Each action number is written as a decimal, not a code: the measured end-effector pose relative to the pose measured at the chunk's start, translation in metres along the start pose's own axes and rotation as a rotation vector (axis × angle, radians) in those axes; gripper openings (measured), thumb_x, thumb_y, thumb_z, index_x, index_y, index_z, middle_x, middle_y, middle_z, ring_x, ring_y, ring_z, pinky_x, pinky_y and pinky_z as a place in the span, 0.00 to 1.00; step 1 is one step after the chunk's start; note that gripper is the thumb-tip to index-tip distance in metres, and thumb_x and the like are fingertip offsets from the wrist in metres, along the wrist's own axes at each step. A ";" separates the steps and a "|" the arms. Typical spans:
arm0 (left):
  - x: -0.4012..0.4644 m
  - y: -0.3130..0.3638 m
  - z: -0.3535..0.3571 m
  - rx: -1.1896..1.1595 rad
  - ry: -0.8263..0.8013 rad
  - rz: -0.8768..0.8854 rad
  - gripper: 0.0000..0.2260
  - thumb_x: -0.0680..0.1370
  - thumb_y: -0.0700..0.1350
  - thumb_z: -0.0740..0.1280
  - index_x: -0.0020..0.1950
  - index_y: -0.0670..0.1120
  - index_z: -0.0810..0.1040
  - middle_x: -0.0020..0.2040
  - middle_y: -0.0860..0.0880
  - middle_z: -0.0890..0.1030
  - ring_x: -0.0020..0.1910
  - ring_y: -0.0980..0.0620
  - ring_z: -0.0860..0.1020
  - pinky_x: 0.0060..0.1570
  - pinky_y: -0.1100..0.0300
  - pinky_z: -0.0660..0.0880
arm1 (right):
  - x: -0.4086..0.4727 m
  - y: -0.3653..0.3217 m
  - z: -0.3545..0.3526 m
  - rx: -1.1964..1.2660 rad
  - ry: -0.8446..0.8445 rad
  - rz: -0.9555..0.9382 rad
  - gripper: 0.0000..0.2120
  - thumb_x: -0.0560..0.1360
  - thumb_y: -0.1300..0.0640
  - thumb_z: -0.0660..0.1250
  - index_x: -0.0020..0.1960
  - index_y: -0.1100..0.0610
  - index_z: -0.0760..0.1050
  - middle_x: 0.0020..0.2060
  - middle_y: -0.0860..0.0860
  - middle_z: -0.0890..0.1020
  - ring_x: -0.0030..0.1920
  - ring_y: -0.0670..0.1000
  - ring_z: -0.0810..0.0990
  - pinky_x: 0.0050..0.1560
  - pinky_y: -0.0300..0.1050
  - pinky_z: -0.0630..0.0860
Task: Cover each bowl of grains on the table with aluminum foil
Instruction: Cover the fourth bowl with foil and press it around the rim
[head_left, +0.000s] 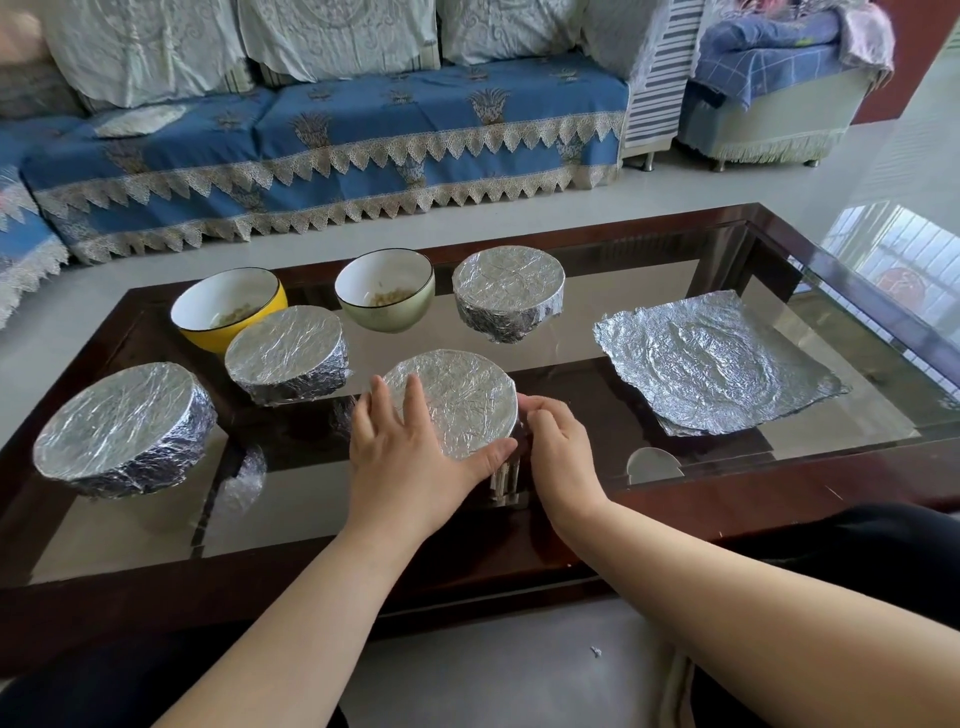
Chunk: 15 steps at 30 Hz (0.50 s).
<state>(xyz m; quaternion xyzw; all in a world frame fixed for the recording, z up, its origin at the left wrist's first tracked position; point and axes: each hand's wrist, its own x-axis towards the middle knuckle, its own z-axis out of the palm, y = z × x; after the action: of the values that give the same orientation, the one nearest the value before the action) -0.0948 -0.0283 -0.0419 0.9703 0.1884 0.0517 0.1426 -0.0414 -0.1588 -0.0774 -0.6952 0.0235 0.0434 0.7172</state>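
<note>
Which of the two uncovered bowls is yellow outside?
The left open bowl, at the table's far left. The other open bowl, right of it, is pale green outside.

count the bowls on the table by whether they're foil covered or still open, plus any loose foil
Foil-covered bowls: 4
Open bowls: 2, the yellow bowl and the pale green bowl
Loose foil: 1 stack of sheets; number of sheets unclear
Total: 6 bowls, 1 foil stack

Bare glass (561, 332) between wrapped bowl (508, 293), foil sheet (722, 361)
</note>
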 end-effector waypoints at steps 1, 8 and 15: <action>0.000 0.002 -0.001 -0.003 -0.009 -0.006 0.61 0.56 0.82 0.46 0.81 0.45 0.46 0.80 0.38 0.46 0.78 0.39 0.44 0.76 0.47 0.45 | -0.003 -0.001 -0.001 0.000 -0.027 -0.020 0.17 0.79 0.63 0.55 0.53 0.50 0.81 0.55 0.46 0.81 0.57 0.41 0.77 0.56 0.32 0.72; 0.003 -0.012 -0.018 -0.041 -0.166 0.017 0.60 0.57 0.79 0.54 0.81 0.49 0.43 0.81 0.43 0.41 0.78 0.41 0.43 0.76 0.47 0.46 | -0.009 0.010 -0.003 -0.019 -0.062 -0.097 0.10 0.84 0.53 0.54 0.60 0.53 0.72 0.52 0.46 0.79 0.49 0.31 0.77 0.51 0.26 0.70; 0.003 -0.018 -0.017 -0.126 -0.154 0.030 0.58 0.61 0.74 0.69 0.81 0.50 0.46 0.80 0.49 0.42 0.77 0.45 0.44 0.76 0.48 0.49 | -0.008 0.014 0.004 -0.091 -0.047 -0.092 0.07 0.83 0.55 0.57 0.57 0.56 0.71 0.49 0.41 0.77 0.47 0.28 0.74 0.49 0.24 0.69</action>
<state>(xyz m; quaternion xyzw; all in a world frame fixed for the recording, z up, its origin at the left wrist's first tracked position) -0.1011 -0.0071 -0.0309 0.9633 0.1586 -0.0092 0.2165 -0.0508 -0.1542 -0.0909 -0.7262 -0.0274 0.0275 0.6864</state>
